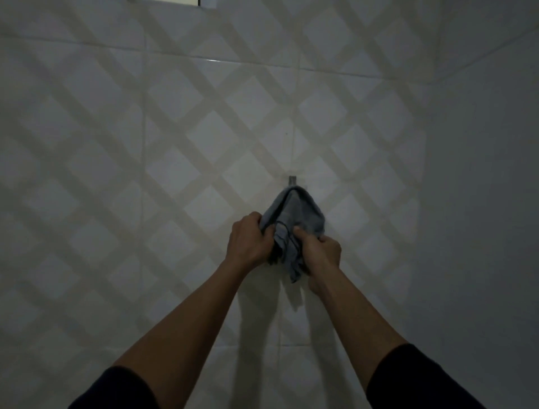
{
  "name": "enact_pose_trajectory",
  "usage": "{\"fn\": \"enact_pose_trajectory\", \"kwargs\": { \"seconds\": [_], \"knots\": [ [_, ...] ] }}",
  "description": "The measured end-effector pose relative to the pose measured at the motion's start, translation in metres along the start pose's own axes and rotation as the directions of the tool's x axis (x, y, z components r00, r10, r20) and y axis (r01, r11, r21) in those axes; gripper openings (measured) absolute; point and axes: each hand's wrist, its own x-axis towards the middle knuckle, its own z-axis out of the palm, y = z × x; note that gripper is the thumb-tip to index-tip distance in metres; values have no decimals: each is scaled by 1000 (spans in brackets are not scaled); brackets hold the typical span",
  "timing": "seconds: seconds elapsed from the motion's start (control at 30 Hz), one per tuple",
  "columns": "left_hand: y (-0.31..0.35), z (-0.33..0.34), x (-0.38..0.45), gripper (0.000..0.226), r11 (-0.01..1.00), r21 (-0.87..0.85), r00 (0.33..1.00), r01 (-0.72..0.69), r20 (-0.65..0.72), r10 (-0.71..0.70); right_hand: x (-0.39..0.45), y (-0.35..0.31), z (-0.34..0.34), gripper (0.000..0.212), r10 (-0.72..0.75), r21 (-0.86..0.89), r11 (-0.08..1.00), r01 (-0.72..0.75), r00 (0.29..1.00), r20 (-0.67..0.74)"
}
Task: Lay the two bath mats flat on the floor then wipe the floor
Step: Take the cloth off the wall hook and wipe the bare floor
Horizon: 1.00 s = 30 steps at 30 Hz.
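A small blue-grey cloth hangs from a metal wall hook on the tiled wall. My left hand grips the cloth's left side, fingers curled into the fabric. My right hand grips its right side, with a bunched end of the cloth dangling between the two hands. Both arms reach forward in dark sleeves. No bath mat or floor is in view.
The wall is pale tile with a diagonal lattice pattern. A plain side wall meets it at a corner on the right. A bright frame edge shows at the top.
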Motion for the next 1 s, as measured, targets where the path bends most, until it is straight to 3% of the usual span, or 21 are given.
{"fn": "enact_pose_trajectory", "kwargs": {
  "seconds": [0.1, 0.27, 0.37, 0.43, 0.53, 0.67, 0.73, 0.83, 0.9, 1.0],
  "knots": [
    [3, 3, 4, 25, 992, -125, 995, 5, -95, -17, -4, -12, 0, 19, -128, -46, 991, 128, 992, -16],
    [15, -7, -3, 23, 915, -404, 961, 17, -247, -127, -10, -27, -8, 17, -424, -145, 902, 407, 899, -110],
    [19, -14, -9, 20, 892, -452, 945, 29, -278, -171, -16, -30, -14, 18, -481, -152, 873, 464, 870, -109],
    [20, -17, -14, 18, 871, -487, 940, 60, -267, -214, -22, -29, -15, 31, -475, -117, 878, 465, 877, -78],
    [20, -19, -34, 20, 841, -520, 943, 150, -180, -280, -34, -13, -18, 39, -404, -26, 915, 403, 915, 0],
    [18, -13, -81, 30, 804, -494, 922, 331, -14, -388, -60, 16, -44, 20, -259, -139, 954, 267, 963, 70],
    [11, -14, -99, 32, 817, -450, 919, 361, 21, -394, -69, 31, -53, 37, -259, -175, 946, 272, 961, 93],
    [2, -10, -154, 34, 861, -303, 912, 408, 100, -397, -94, 70, -88, 54, -161, -323, 917, 233, 959, 234],
    [-12, -2, -206, 33, 906, -116, 907, 406, 170, -384, -118, 112, -114, 45, -19, -467, 867, 173, 948, 318],
    [-34, 11, -284, 28, 925, 108, 864, 365, 331, -379, -158, 171, -153, 37, 239, -537, 842, -49, 927, 290]
  ]
}}
